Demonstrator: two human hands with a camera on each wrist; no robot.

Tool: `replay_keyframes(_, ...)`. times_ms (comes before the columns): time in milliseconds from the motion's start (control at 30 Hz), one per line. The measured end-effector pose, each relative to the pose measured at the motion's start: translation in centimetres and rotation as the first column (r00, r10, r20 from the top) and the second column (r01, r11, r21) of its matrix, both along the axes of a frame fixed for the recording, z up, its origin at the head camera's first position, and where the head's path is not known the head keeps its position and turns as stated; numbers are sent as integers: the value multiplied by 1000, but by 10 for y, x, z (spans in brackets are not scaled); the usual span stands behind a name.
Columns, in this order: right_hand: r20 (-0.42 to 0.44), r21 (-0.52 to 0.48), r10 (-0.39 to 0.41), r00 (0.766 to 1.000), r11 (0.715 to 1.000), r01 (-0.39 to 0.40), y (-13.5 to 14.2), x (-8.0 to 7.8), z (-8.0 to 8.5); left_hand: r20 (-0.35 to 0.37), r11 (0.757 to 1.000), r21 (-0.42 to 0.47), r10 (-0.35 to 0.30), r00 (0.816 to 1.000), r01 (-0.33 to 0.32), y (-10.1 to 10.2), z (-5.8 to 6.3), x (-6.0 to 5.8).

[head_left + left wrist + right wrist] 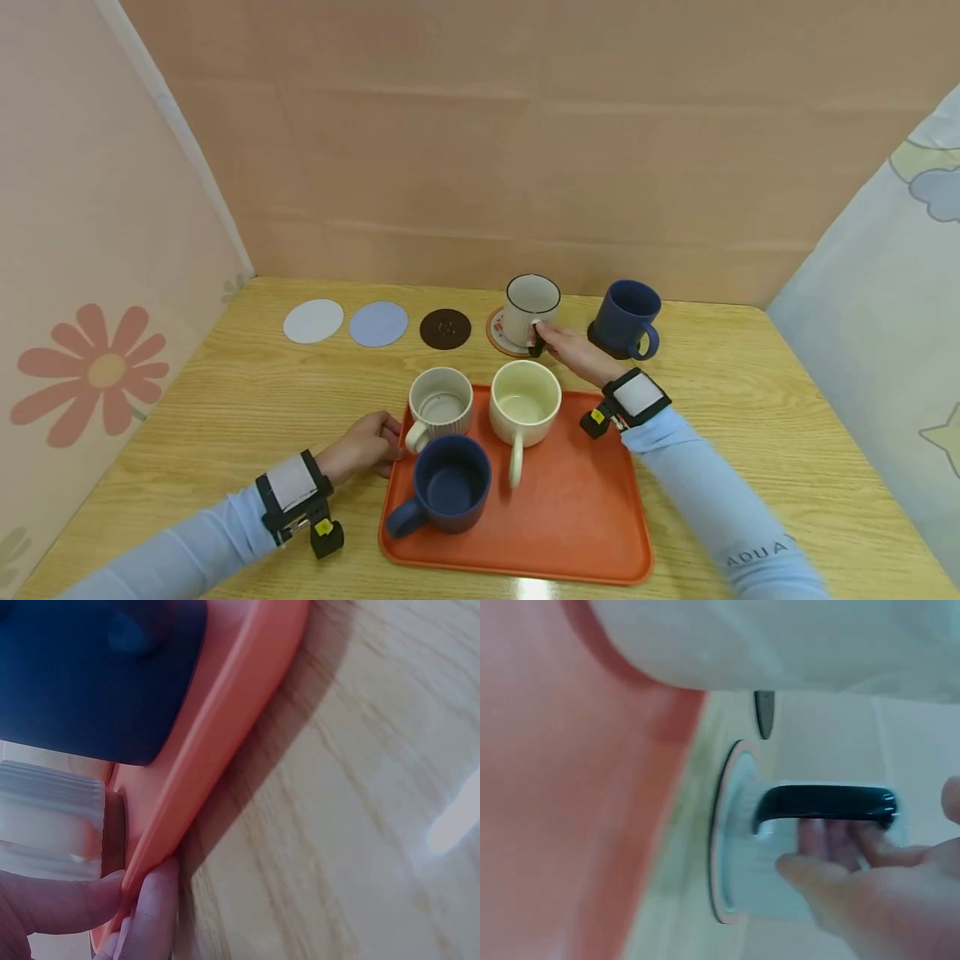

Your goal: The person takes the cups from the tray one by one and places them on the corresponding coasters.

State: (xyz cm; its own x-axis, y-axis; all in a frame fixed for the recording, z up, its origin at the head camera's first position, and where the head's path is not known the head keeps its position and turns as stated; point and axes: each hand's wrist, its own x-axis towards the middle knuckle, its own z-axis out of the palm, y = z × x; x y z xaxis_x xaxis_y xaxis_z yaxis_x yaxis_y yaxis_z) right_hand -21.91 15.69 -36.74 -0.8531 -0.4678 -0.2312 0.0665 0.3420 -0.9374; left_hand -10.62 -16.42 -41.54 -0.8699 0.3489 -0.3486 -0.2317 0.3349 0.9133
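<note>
My left hand [366,443] pinches the rim of the orange tray [570,517] at its 10 o'clock, thumb on the inner side and fingers outside; my right hand [577,354] holds the black handle of the white mug [517,321], fingers curled into its loop. That mug stands upright at the tray's 12 o'clock, beyond the far rim, on an orange-edged coaster [495,335]; at 1 o'clock a navy mug [624,319] stands on a dark coaster [592,337], handle towards 5.

On the tray, the ribbed mug [452,422] sits at 10 to 11 o'clock, the cream mug [525,406] at 12, and the dark blue mug [452,483] at 9, its handle towards 8; on the counter [720,417] lie a brown coaster [446,329] at 11, then a lavender coaster [378,324] and a white coaster [313,321] towards 10.
</note>
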Motion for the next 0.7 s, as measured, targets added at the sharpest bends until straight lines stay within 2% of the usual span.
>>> replay_keyframes(133,-123,188,38,992,982,-14,3,5,10,5,1000,-8,14,1000,-14,1,0,0)
replay_keyframes(200,-241,271,47,969,962,21,3,7,14,8,1000,-15,23,1000,-23,1,0,0)
replay_keyframes(300,-419,340,56,907,935,100,1,11,19,13,999,-27,34,999,-34,2,0,0)
replay_keyframes(367,-502,378,66,862,914,149,1,15,22,13,999,-33,35,999,-34,2,0,0)
replay_keyframes(500,-572,439,105,814,877,196,2,24,28,10,998,-43,38,999,-38,1,0,0)
replay_keyframes(567,-603,454,132,787,868,202,4,28,29,11,998,-45,40,999,-39,1,0,0)
replay_keyframes(700,-677,462,189,712,861,211,8,36,28,13,998,-47,38,999,-38,2,1,0)
